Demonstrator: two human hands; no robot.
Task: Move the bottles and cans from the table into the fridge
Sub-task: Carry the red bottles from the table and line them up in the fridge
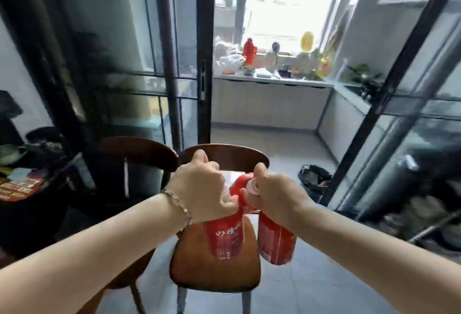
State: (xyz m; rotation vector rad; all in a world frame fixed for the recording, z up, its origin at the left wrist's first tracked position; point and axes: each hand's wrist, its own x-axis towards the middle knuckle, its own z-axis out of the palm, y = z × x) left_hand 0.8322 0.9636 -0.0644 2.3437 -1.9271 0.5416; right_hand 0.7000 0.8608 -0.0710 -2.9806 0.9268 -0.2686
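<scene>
Both arms reach forward over a wooden chair. My left hand (pixel 202 189), with a bracelet on its wrist, grips the top of a red-labelled bottle (pixel 225 237) that hangs below the fist. My right hand (pixel 272 196) grips the neck of a second red bottle (pixel 274 244), which hangs beside the first. A third red item (pixel 240 184) with a pale cap shows between the two hands; which hand holds it is unclear. No fridge is in view, and the table shows only as a dark edge at the far left.
Two brown wooden chairs (pixel 217 271) (pixel 139 149) stand right below and ahead. A black-framed glass sliding door (pixel 203 64) stands open onto a kitchen with a cluttered counter (pixel 272 78). A black rubbish bag (pixel 315 179) lies on the floor. The dark table (pixel 22 189) at left holds clutter.
</scene>
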